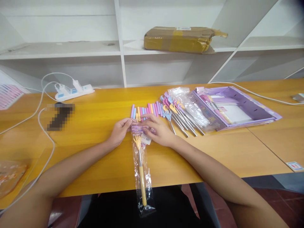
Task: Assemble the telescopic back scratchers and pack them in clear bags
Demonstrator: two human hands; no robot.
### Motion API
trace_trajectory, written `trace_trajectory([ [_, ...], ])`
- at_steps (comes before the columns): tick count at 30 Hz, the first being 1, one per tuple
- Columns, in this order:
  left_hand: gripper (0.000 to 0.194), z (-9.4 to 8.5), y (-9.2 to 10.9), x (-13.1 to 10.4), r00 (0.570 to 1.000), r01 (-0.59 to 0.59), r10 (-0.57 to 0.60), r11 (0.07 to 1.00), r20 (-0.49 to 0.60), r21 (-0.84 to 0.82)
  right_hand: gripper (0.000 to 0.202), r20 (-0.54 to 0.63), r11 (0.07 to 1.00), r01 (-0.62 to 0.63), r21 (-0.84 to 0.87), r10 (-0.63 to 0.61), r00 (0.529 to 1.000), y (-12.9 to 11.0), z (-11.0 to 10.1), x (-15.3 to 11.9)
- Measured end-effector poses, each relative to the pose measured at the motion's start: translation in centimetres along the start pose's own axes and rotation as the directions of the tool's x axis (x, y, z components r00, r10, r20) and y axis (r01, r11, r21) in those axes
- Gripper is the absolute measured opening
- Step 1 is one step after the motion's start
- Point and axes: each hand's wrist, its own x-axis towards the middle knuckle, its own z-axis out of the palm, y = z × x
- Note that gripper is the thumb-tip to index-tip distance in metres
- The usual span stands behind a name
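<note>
A yellow hand-shaped back scratcher (142,180), with a metal rod, lies inside a clear plastic bag (136,164) that hangs past the table's front edge. My left hand (120,130) pinches the bag's top end between thumb and fingers. From the other side my right hand (158,129) has its fingers curled over the same end, by a purple printed header (137,128) and a white label (145,139). Just beyond my hands lies a row of pastel handles (154,109). Loose scratcher heads on metal rods (181,117) are piled to the right.
A purple display box (257,109) holding bagged scratchers stands at right, beside empty-looking clear bags (199,110). At left are a power strip (75,92), white cables (52,142) and a blurred dark object (60,116). A taped carton (178,39) sits on the shelf.
</note>
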Motion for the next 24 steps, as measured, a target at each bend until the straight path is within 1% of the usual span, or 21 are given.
trace_trajectory([
  [4,0.037,0.1,0.1,0.0,1.000,0.011,-0.011,1.000,0.017,-0.016,0.032,0.033,0.997,-0.013,0.073,0.011,0.999,0.2,-0.1,0.1],
  [8,0.039,0.2,0.5,0.1,0.999,0.048,-0.046,0.997,0.028,-0.059,0.040,0.014,0.999,0.007,0.033,-0.008,1.000,0.1,0.0,0.1],
  [10,0.039,0.1,0.6,0.1,0.995,0.066,-0.062,0.997,0.076,-0.042,0.041,-0.027,1.000,0.008,0.010,-0.007,1.000,0.0,0.0,0.1],
  [14,0.049,0.1,0.4,0.2,0.979,0.092,-0.102,0.994,0.175,0.067,0.040,-0.099,1.000,0.005,-0.002,-0.005,0.995,-0.3,-0.3,0.3],
  [15,0.048,0.1,0.4,0.2,0.978,0.095,-0.109,0.992,0.179,0.084,0.039,-0.102,1.000,0.024,-0.007,-0.025,0.994,-0.3,-0.3,0.3],
  [17,0.045,0.0,0.3,0.1,0.978,0.093,-0.111,0.990,0.174,0.108,0.040,-0.098,0.994,0.097,-0.046,-0.101,0.990,-0.1,-0.5,0.2],
  [21,0.041,0.0,0.4,0.0,0.973,0.072,-0.100,0.987,0.208,0.141,0.043,-0.068,0.935,0.260,-0.241,-0.284,0.956,0.5,-0.7,0.1],
  [24,0.038,-0.1,0.4,0.0,0.969,0.055,-0.088,0.988,0.229,0.147,0.045,-0.013,0.896,0.301,-0.327,-0.323,0.946,0.6,-1.1,0.1],
])
